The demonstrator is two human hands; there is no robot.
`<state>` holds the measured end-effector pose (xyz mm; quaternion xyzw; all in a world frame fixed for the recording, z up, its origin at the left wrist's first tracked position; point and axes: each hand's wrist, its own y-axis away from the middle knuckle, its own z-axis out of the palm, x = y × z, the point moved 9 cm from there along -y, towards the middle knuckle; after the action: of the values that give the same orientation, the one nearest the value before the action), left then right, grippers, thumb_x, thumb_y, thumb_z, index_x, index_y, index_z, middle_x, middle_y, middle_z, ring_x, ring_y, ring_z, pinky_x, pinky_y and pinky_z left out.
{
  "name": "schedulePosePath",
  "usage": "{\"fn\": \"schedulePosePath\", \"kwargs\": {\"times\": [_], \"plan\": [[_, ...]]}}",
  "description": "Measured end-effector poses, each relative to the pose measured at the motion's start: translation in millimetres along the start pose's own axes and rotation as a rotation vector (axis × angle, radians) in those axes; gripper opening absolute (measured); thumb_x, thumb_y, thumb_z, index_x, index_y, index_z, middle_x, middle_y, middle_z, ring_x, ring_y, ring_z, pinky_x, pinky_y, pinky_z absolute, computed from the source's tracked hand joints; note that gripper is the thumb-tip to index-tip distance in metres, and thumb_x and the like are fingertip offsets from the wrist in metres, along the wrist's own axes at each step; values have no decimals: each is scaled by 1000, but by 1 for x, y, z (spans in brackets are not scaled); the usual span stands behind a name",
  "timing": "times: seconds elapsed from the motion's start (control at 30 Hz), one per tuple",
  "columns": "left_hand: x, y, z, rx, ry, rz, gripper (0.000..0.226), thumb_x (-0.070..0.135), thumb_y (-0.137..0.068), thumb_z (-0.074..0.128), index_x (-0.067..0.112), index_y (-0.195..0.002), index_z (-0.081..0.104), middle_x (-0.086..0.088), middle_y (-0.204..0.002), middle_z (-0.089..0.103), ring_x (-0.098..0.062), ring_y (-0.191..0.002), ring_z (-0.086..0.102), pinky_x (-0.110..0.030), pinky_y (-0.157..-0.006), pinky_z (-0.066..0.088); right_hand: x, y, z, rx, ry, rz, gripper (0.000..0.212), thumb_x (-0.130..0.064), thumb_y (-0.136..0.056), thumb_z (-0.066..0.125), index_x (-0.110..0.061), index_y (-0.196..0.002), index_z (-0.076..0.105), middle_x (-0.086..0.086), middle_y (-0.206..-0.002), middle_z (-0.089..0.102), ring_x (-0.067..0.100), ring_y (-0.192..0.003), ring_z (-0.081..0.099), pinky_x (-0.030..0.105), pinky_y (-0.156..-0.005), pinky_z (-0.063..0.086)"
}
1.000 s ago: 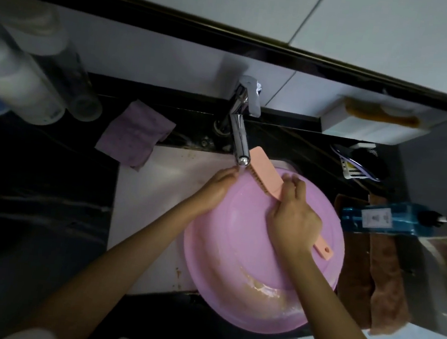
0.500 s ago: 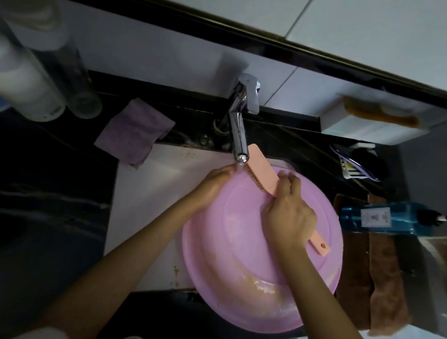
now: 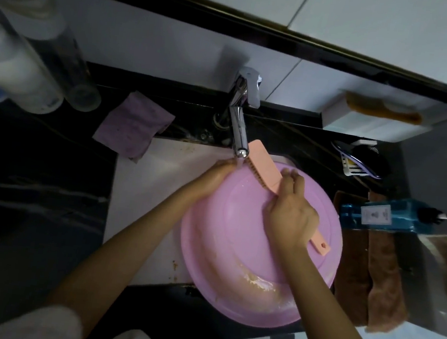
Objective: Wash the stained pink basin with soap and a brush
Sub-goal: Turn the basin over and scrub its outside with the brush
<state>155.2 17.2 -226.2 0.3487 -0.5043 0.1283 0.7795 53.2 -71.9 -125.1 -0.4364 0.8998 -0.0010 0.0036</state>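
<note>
The pink basin [image 3: 227,225] is set tilted in the white sink [image 3: 145,188], just below and in front of the faucet [image 3: 239,126], with its far rim directly under the spout. A thin stream of water is seen falling from the spout onto that rim. The rim beneath the faucet is gripped by the left hand [image 3: 216,177], whose fingers are curled over the edge and wetted by the stream. The handle of the pink brush [image 3: 263,168] is clasped in the right hand [image 3: 292,213], in front of the faucet and to its right. The brush head is held bristles-down against the basin's inner wall just right of the spout, and the handle's end is left sticking out behind the palm. A yellowish-brown stain [image 3: 259,282] is seen along the basin's inner wall on the side farthest from the faucet.

To the left of the faucet, a crumpled purple cloth [image 3: 134,124] is laid on the black tabletop [image 3: 35,175], partly over the sink's corner. Farther left of the faucet, several pale bottles [image 3: 19,70] are seen, blurred. To the right of the faucet and nearer the viewer, a blue pump bottle [image 3: 378,215] is lying on its side upon a brown towel [image 3: 372,270].
</note>
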Motion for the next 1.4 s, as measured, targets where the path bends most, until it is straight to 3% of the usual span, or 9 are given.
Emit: {"fn": "schedulePosePath", "kwargs": {"times": [0.1,0.37,0.57,0.77,0.93,1.0,1.1,1.23,1.4], "plan": [[-2,-9,7,-78,46,-159,29,23,-99,35,10,-112,57,-5,-96,62,-8,-79,58,-27,-83,43,-1,-2,-1,-14,32,4,49,-17,-89,50,-8,-137,42,10,-142,43,30,-60,57,33,-53,46],[-15,32,-8,124,54,39,40,9,-99,31,10,-138,40,5,-134,43,-10,-125,40,-22,-107,29,-2,0,0,-64,63,1,52,-16,-90,47,-6,-140,37,10,-145,39,33,-62,57,32,-54,40],[-20,10,-1,24,212,-264,23,27,-93,50,12,-94,66,0,-73,70,-13,-77,61,-26,-77,46,-12,-9,8,-133,175,10,50,-18,-93,41,-9,-142,33,8,-145,33,35,-75,60,34,-58,32],[-62,63,-28,67,110,-120,44,24,-99,39,21,-143,35,10,-145,37,-6,-133,35,-26,-112,26,-15,-13,11,-145,153,6,48,-16,-92,43,-6,-139,37,10,-144,34,37,-76,61,35,-58,30],[-95,113,-72,505,148,-213,31,-1,-91,45,4,-118,60,-11,-118,62,-20,-99,60,-22,-74,54,-17,-14,10,-176,163,6,48,-14,-94,40,-8,-141,34,9,-146,31,37,-82,61,35,-60,28],[-108,117,-62,438,102,-354,39,13,-95,45,15,-133,49,-3,-132,52,-18,-112,54,-29,-89,48,-16,-13,9,-180,157,10,49,-15,-94,39,-9,-142,32,8,-147,29,37,-83,61,35,-61,29],[-118,118,-26,258,229,-498,32,37,-96,39,26,-118,59,2,-114,64,-17,-101,60,-27,-74,49,-13,-8,8,-189,156,5,50,-16,-95,41,-9,-143,31,8,-151,25,38,-83,61,35,-62,31],[-94,95,-9,276,470,-334,22,19,-90,38,19,-69,47,2,-64,50,-14,-66,41,-21,-53,34,7,4,-2,-182,150,47,47,-13,-94,40,-10,-140,34,7,-151,25,35,-84,60,33,-60,31],[-71,47,-12,212,477,-275,36,36,-93,29,15,-80,55,-4,-74,57,-16,-67,52,-27,-61,39,10,10,-7,-194,79,-3,53,-10,-93,40,-17,-145,32,0,-155,22,32,-97,58,29,-63,32]]}}
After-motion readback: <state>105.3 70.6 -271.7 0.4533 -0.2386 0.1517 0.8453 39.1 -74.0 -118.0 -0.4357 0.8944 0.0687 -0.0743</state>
